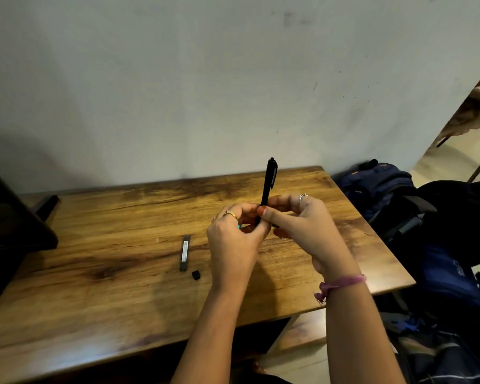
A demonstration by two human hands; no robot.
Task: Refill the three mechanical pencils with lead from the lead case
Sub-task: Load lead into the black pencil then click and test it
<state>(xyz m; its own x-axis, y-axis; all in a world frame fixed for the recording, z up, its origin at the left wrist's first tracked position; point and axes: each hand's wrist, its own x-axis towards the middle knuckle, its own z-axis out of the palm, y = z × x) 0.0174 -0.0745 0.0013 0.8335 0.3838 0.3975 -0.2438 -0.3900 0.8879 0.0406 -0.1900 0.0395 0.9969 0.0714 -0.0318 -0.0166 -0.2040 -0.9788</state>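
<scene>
A black mechanical pencil [268,184] stands nearly upright above the wooden table [122,286], clip end up. My left hand [233,239] and my right hand [302,223] both pinch its lower part, fingers closed around it. A bit of teal shows inside my left hand's fingers; what it is I cannot tell. The slim grey lead case [185,252] lies flat on the table, left of my left hand. Its small black cap [196,274] sits just below and right of the case. Other pencils are hidden or out of sight.
A dark object [14,225] stands at the table's left edge, with a black bar [48,205] behind it. Blue and black backpacks [394,195] sit on the floor to the right. A pale wall rises right behind the table.
</scene>
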